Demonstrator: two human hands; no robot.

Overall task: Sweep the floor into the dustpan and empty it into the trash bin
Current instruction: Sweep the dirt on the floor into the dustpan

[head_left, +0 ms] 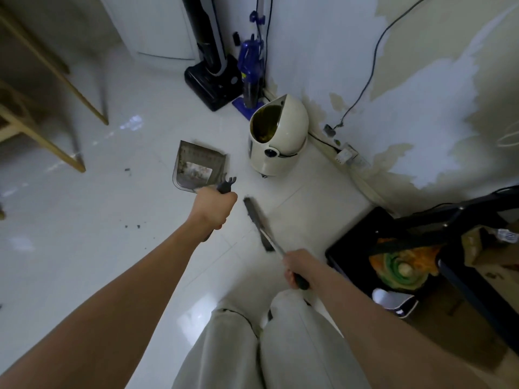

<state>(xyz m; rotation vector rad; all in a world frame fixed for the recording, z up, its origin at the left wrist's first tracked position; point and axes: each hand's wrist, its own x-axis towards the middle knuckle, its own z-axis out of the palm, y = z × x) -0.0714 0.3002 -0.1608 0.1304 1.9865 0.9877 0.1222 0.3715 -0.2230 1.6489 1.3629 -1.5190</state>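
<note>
Our pale trouser legs (261, 341) filled the near edge, and above them our right grip (295, 269) was closed round the broom handle (276, 249), with the brush head (254, 214) blurred just beyond it. Our left grip (214, 204) was closed round the dustpan handle (226, 186), the dustpan (196, 167) lying just past that grip. We judged the pan could tilt on its way to the bin and spill its load back onto the white floor (140, 220). We also risked missing the dark crumbs (132, 226) left of the left grip.

Inside the pan we saw grey dust and a pale scrap. Beyond and right of both grips stood the cream trash bin (276, 136), its mouth open on a dark yellowish liner. Close right of the right grip, a black bin (354, 248) held orange and green rubbish.
</note>
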